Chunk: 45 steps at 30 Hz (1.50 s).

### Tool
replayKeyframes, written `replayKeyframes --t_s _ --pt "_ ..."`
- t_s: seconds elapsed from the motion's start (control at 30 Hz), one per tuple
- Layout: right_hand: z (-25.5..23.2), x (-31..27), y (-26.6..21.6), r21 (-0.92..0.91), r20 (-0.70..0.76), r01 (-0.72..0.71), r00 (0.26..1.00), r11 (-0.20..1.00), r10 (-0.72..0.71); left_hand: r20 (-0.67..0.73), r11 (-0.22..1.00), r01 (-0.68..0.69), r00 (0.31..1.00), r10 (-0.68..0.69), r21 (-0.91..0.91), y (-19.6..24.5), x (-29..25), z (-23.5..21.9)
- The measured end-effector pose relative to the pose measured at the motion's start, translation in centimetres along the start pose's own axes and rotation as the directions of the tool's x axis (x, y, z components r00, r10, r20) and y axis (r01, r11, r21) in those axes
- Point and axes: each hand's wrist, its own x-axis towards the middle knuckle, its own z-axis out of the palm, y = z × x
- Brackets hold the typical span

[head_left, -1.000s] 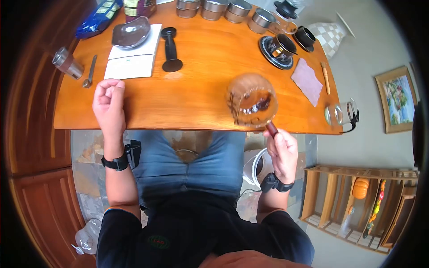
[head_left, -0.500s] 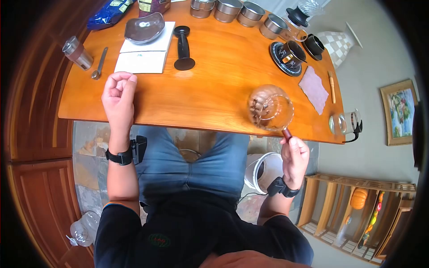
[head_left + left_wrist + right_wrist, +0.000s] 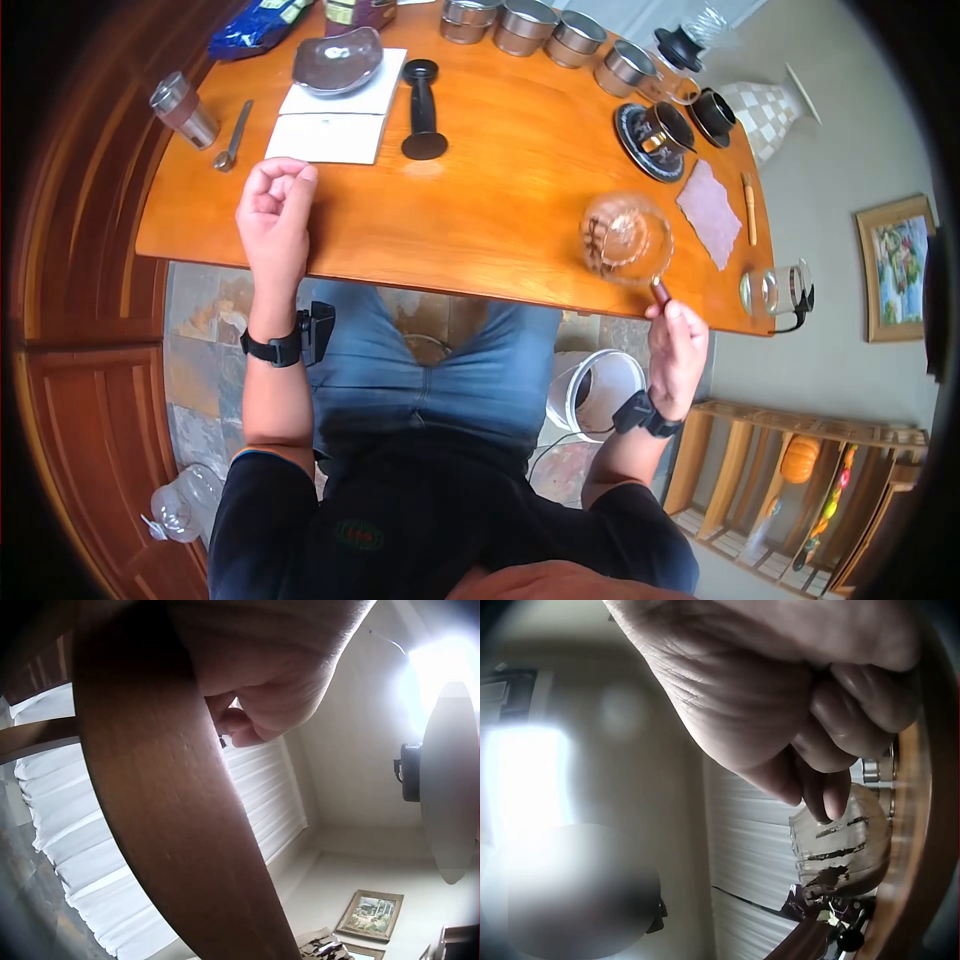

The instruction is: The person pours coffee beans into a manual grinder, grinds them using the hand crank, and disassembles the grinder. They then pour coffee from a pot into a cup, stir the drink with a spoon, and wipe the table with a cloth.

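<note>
Between thumb and fingers, my right hand [image 3: 680, 355] pinches the short brown handle of a clear ribbed glass vessel [image 3: 627, 238]. In the head view the vessel overlaps the table's front right part, its round mouth towards me. Dark streaks show across its glass [image 3: 836, 851] in the right wrist view. My left hand [image 3: 275, 218] rests at the table's front edge, fingers loosely curled and holding nothing. Just beyond it lie a white scale [image 3: 325, 138] bearing a dark dish [image 3: 338, 62], a metal scoop [image 3: 235, 135] and a black tamper-like tool [image 3: 424, 110].
A black cup [image 3: 665, 128] on a saucer, a pink cloth [image 3: 712, 215], a wooden-handled brush [image 3: 750, 210] and a glass jug [image 3: 765, 292] stand on the right. Several metal canisters [image 3: 527, 28] line the back. A steel grinder [image 3: 184, 112] stands far left; below is a white bucket [image 3: 608, 385].
My right hand has carried the glass vessel to the right, closer to the pink cloth. The whole head view has shifted somewhat. My left hand stays at the table edge.
</note>
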Motion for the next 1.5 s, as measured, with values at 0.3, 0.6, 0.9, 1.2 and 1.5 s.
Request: replayKeyframes --t_s 0.3,0.6,0.9,1.2,1.5 --pt "3.6 0.6 -1.2 -0.133 0.101 -0.03 0.994 0.991 0.044 -0.015 0.999 -0.025 1.0 0.025 -0.029 -0.3 0.0 0.2" --pt "3.3 2.0 -2.1 -0.072 0.009 0.001 1.0 0.997 -0.001 -0.015 0.998 0.005 1.0 -0.006 -0.069 -0.4 0.1 0.2" --pt "0.7 -0.7 -0.3 -0.117 -0.078 -0.041 0.996 0.992 0.032 -0.01 1.0 -0.019 1.0 0.019 -0.02 -0.4 0.0 0.1" --pt "3.2 -0.9 -1.0 -0.168 -0.027 0.014 0.999 0.986 -0.019 -0.026 0.999 -0.008 1.0 0.007 -0.039 0.0 -0.1 0.3" --pt "2.5 -0.7 -0.4 -0.119 -0.202 0.017 0.978 0.993 -0.041 -0.015 1.0 -0.024 1.0 0.023 -0.019 -0.1 -0.2 0.3"
